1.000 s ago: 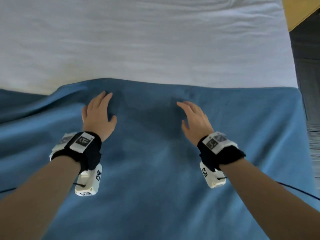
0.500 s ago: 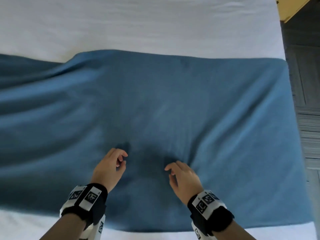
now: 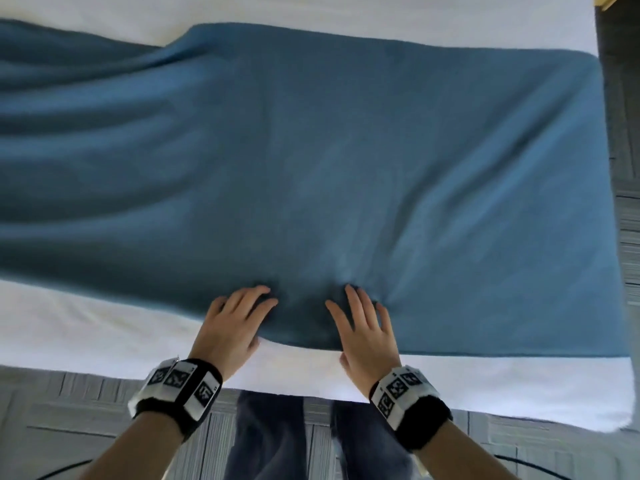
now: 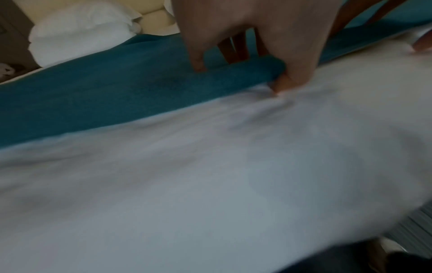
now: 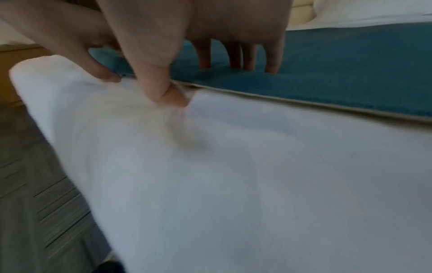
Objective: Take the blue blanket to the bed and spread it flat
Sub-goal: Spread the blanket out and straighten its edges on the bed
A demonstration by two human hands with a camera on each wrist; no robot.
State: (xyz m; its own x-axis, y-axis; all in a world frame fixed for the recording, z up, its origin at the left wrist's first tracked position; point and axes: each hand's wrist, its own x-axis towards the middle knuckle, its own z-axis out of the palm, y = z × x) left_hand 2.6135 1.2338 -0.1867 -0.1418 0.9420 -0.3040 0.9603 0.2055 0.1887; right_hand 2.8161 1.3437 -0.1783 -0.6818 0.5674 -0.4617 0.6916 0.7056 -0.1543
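The blue blanket [image 3: 346,168] lies across the white bed [image 3: 86,327], smooth on the right and rippled in long folds on the left. Both hands are at its near edge. My left hand [image 3: 235,323] has curled fingers dug into the cloth. In the left wrist view the blanket [image 4: 117,88] hem is bunched between the thumb and fingers of that hand [image 4: 257,37]. My right hand [image 3: 363,327] spreads its fingers on the blanket. In the right wrist view its fingertips [image 5: 272,69] press on the blanket [image 5: 327,77] and its thumb rests on the sheet.
A strip of white sheet [image 3: 485,386] runs between the blanket and the bed's near edge. Grey striped carpet [image 3: 69,410] and my legs in jeans [image 3: 277,438] are below. The bed ends at the right, beside the floor [image 3: 623,168]. White pillows [image 4: 77,27] lie at the bed's left end.
Both hands slid from the blanket's far part back to its near edge. The blanket came toward me, and white sheet now shows along the near side.
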